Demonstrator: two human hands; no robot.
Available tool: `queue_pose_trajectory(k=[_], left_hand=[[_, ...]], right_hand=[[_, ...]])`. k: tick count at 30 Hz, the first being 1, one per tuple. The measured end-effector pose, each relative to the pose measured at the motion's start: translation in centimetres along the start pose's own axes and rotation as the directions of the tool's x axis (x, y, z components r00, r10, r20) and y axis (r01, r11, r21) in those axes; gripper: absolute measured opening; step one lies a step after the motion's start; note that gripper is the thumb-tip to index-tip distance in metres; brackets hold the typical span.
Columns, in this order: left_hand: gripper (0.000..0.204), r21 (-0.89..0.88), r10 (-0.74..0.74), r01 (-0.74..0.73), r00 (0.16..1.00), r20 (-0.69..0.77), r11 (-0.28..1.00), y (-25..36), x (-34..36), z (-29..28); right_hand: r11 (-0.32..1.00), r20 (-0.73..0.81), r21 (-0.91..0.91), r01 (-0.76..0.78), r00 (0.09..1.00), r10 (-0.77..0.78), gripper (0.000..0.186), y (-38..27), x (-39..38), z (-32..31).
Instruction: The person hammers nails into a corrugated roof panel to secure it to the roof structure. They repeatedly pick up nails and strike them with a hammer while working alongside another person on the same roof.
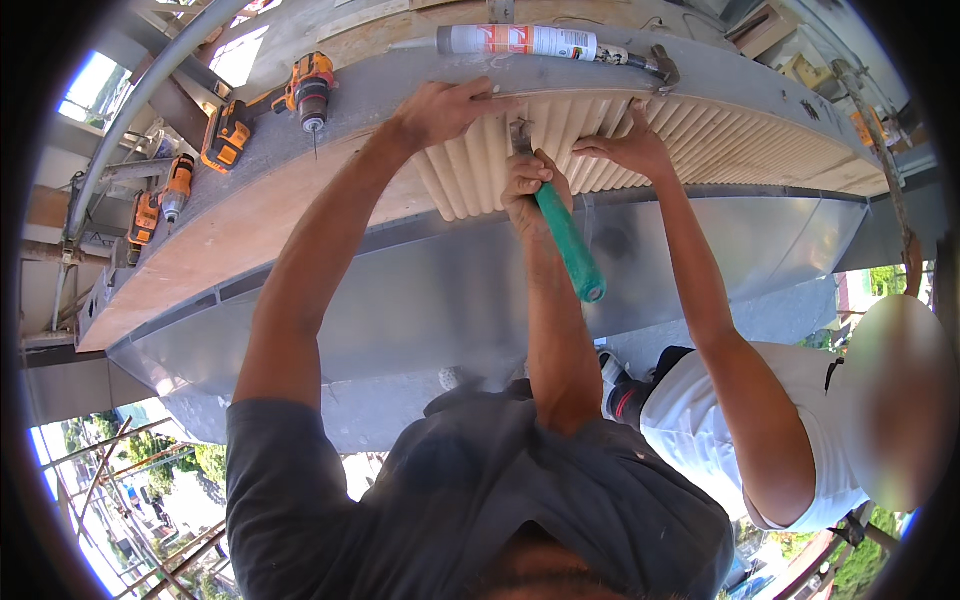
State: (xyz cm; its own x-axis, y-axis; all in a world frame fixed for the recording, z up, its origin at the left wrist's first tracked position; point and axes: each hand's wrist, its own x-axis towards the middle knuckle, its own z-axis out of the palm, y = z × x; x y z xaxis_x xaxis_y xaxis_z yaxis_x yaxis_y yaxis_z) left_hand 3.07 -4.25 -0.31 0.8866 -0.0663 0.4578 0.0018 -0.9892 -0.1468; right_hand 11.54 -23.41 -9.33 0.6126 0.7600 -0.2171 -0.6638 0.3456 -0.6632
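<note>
The right hand is clamped around a green-handled tool, its metal head set against the cream ribbed panel just above the fingers. The left hand presses flat on the panel's top edge, fingers together. A co-worker's hand lies spread just right of the tool head; a slip or glancing blow could hit those fingers or dent the ribs. A sealant tube lies above the fingers, and orange drills rest left of the left hand.

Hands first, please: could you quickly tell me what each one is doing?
Left hand: open, pressing the ribbed panel.
Right hand: closed on the green-handled tool.
</note>
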Motion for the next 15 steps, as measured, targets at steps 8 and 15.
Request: queue_pose_trajectory(k=[8,15], left_hand=[[0.066,-0.062,-0.089,0.084,0.993,-0.08,0.995,0.0,-0.4,-0.1],[0.027,-0.804,-0.786,0.387,0.6,-0.153,0.452,11.7,-3.4,0.2]], right_hand=[[0.994,0.043,0.07,-0.081,0.996,0.078,0.039,-0.1,0.0,-0.1],[0.877,0.211,0.319,-0.358,0.93,0.303,0.041,-2.9,-0.4,-0.6]])
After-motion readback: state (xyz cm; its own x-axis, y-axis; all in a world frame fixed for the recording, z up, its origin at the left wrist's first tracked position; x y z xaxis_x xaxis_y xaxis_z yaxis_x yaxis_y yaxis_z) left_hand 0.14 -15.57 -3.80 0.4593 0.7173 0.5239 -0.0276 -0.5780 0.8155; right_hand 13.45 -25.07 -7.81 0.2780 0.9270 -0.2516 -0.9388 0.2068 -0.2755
